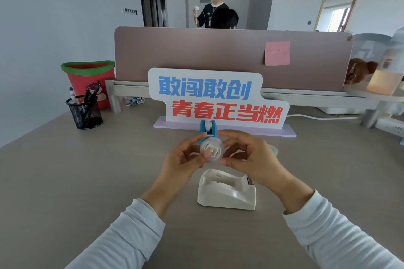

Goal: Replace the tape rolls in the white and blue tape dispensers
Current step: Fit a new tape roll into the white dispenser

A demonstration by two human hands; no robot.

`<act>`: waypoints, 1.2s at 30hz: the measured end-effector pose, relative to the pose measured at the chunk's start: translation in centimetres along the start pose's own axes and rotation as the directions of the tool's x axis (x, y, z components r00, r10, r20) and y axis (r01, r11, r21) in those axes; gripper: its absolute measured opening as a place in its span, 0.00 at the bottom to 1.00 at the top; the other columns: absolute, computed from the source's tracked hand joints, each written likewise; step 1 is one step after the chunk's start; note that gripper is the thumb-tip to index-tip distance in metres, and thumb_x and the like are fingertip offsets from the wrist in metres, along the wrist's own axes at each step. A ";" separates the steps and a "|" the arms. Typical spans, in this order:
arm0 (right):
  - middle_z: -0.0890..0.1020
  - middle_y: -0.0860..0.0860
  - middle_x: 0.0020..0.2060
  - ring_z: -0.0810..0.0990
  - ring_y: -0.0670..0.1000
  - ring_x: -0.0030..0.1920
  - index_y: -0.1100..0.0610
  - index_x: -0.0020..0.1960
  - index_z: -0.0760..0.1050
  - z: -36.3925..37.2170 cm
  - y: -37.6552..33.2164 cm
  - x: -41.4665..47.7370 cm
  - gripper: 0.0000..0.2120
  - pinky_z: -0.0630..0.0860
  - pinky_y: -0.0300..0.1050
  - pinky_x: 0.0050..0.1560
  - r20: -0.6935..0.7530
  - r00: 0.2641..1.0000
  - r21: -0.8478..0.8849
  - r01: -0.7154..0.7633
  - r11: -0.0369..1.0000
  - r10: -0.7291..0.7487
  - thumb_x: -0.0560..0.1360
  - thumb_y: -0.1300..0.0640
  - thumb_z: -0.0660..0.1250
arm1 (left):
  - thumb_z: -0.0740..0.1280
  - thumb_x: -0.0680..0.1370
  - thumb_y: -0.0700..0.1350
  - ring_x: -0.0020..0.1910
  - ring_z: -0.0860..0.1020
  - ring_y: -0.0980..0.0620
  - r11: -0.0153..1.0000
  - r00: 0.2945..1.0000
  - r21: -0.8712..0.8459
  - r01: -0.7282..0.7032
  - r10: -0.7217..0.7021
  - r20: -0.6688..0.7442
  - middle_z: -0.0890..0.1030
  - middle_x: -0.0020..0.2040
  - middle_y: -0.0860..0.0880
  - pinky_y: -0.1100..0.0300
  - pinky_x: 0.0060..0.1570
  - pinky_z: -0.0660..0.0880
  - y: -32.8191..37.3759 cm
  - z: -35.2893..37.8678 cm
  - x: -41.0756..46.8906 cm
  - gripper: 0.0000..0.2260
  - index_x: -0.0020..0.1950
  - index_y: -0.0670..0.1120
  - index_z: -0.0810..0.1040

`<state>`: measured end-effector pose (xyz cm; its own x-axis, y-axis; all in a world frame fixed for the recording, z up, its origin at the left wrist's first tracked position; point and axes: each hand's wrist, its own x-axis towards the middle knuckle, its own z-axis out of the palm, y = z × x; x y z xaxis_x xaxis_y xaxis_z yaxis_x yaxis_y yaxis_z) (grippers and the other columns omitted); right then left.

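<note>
Tape roll [211,151] sits pinched between your left hand [185,159] and right hand [249,157] above the white dispenser [227,192]: light, slick (grip rim, not hub).

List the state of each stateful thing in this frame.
White dispenser: on desk, cradle empty.
Blue dispenser: upright behind the hands, roll loaded.
Tape roll: held between both hands, white core inside.
Left hand: gripping roll.
Right hand: gripping roll.
</note>
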<state>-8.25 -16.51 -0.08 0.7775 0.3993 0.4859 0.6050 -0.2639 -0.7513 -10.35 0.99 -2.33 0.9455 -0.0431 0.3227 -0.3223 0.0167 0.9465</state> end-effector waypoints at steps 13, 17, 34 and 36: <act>0.80 0.44 0.46 0.80 0.37 0.44 0.53 0.59 0.74 0.2 1.0 -0.1 0.24 0.77 0.31 0.47 -0.064 0.980 -0.196 0.171 0.965 -0.187 0.63 0.51 0.70 | 0.69 0.63 0.51 0.39 0.82 0.54 0.977 0.984 -0.123 0.175 -0.169 0.058 0.85 0.39 0.53 0.66 0.36 0.77 0.0 0.2 0.0 0.14 0.48 0.54 0.80; 0.81 0.43 0.46 0.79 0.34 0.43 0.52 0.58 0.74 -0.1 1.2 0.0 0.22 0.76 0.29 0.48 -0.043 0.989 -0.162 0.130 0.978 -0.138 0.64 0.54 0.70 | 0.70 0.62 0.52 0.39 0.82 0.54 0.974 0.980 -0.113 0.195 -0.189 0.065 0.85 0.39 0.53 0.66 0.36 0.76 -0.2 0.1 0.1 0.14 0.47 0.54 0.81; 0.79 0.46 0.47 0.76 0.33 0.48 0.60 0.50 0.81 1.4 1.9 -0.3 0.14 0.73 0.24 0.47 -0.230 0.936 -0.295 0.194 0.935 -0.267 0.65 0.59 0.74 | 0.69 0.65 0.51 0.41 0.83 0.54 0.957 0.979 -0.208 0.201 -0.205 0.001 0.85 0.41 0.52 0.65 0.38 0.77 -0.8 0.2 0.3 0.14 0.49 0.51 0.79; 0.79 0.47 0.47 0.76 0.37 0.49 0.60 0.48 0.81 1.7 1.9 -0.5 0.13 0.73 0.24 0.49 -0.278 0.916 -0.317 0.195 0.928 -0.288 0.64 0.61 0.75 | 0.69 0.65 0.51 0.42 0.83 0.54 0.956 0.980 -0.221 0.195 -0.201 -0.006 0.85 0.40 0.52 0.66 0.36 0.76 -0.8 0.4 0.2 0.14 0.50 0.50 0.79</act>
<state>-7.81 -15.70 -2.54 0.5860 0.1974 0.7859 0.7679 -0.4451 -0.4607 -9.90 0.57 -3.03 0.9912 -0.0398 0.1261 -0.1139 0.2279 0.9670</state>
